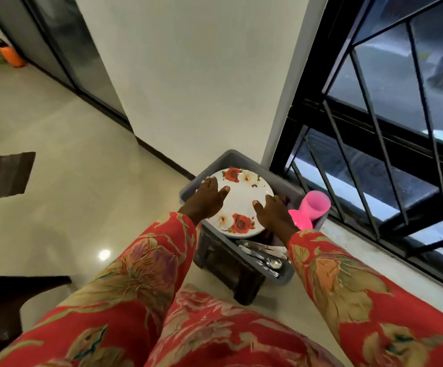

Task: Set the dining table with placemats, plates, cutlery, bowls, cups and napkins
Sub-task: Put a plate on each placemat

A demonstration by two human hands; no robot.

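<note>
Head view puts my left hand (209, 197) on the left rim of a floral plate (241, 201), thumb laid over the top face, fingers reaching round the edge. My right hand (270, 210) mirrors it on the right rim, thumb on top; whether those fingers curl beneath I cannot tell. So both hands hold the plate between them — it sits at the top of a grey tub (225, 157), and if more plates lie under it they are hidden.

I judge this as the fetching step: plates coming out of storage, nothing laid yet. The next move calls for a level lift straight up, both grips even, clearing the tub wall and the pink cup (315, 205) just beside my right wrist.

The plate is round, glossy and white with red roses — glazed and slippery, I would guess. A pink piece (301, 221) lies below the cup, both matt plastic. Cutlery (264, 255) lies loose at the tub's near end, bright metal, a spoon bowl showing. The tub rests on a dark stool (228, 271) on polished floor (82, 181), next to a barred window (373, 128).
</note>
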